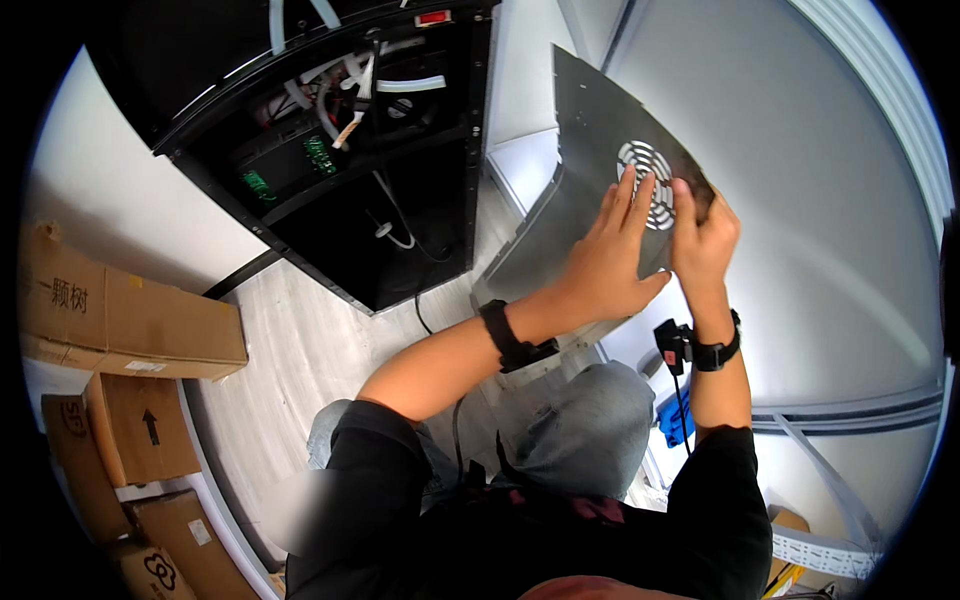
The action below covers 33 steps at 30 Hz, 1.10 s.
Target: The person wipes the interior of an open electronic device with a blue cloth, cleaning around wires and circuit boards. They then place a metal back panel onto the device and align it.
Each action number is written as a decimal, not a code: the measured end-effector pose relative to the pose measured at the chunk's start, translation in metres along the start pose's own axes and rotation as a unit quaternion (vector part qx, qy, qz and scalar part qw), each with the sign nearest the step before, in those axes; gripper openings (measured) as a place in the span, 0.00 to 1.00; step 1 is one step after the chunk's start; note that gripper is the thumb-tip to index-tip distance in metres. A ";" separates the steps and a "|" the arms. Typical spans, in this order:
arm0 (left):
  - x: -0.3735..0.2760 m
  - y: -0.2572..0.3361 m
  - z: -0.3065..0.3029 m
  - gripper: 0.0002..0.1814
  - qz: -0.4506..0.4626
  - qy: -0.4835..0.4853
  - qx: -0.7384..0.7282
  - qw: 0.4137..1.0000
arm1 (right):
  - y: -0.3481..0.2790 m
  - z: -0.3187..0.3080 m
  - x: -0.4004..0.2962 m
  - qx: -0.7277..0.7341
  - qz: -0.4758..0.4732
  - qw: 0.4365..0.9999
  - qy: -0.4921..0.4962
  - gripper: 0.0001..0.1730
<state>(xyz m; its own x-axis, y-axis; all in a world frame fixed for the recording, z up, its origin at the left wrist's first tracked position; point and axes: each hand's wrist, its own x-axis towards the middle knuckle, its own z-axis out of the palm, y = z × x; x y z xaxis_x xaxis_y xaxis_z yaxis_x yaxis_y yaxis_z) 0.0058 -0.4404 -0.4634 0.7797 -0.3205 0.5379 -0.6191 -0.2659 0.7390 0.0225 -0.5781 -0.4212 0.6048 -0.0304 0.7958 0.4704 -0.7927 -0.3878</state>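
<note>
A dark grey sheet-metal panel [592,142] with a round slotted vent [660,214] stands tilted in front of me. My left hand [615,244] lies against its face, fingers spread over the left part of the vent. At the panel's right edge is my right hand [701,225], its fingers curled around the edge and the thumb on the face by the vent. Left of the panel is an open black metal cabinet [474,187]. Inside it are green circuit boards [319,155], bundled wires, a fan and a white-ended hose [384,229].
Cardboard boxes [172,330] are stacked at the left on and near a white shelf. A white wall panel [825,225] rises close on the right. A black cable [421,315] runs over the floor from the cabinet. A blue cloth-like item [675,420] lies beside my right knee.
</note>
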 end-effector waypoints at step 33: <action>-0.043 0.014 -0.233 0.12 -0.247 0.185 -0.030 0.951 | 0.047 -0.040 -0.005 0.394 -0.054 0.917 0.035 0.12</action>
<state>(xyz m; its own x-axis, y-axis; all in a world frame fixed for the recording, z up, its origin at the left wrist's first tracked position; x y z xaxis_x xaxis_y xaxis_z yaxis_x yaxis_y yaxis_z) -0.0141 -0.2190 -0.3818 0.9605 0.1745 0.2168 -0.1711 -0.2443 0.9545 0.0156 -0.6395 -0.4249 0.4975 -0.0383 0.8666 0.8601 -0.1080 -0.4986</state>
